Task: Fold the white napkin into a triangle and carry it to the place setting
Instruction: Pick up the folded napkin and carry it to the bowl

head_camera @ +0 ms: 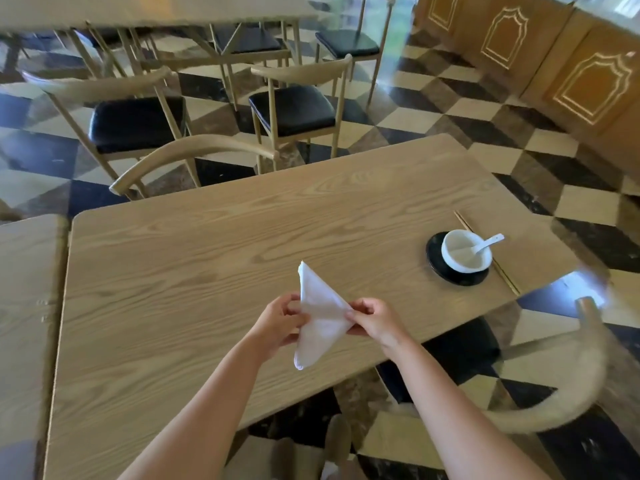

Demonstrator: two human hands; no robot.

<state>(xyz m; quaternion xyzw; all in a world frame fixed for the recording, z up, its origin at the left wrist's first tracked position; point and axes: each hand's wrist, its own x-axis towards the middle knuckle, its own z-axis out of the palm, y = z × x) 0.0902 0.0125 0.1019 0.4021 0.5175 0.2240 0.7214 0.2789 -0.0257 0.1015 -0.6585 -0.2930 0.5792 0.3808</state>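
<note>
The white napkin [320, 315] is folded into a long triangle and held above the wooden table [214, 244], one tip pointing away from me and one toward me. My left hand [282, 320] pinches its left edge. My right hand [375, 320] pinches its right corner. The place setting lies at the table's right end: a black saucer [435, 259] with a white bowl [465, 251] on it, a white spoon [488, 242] resting in the bowl, and chopsticks [504, 273] beside the saucer.
A curved-back wooden chair [554, 407] stands at the table's near right corner, another chair [194, 154] at the far side. A second table [24, 306] adjoins on the left. More chairs and tables stand on the checkered floor beyond.
</note>
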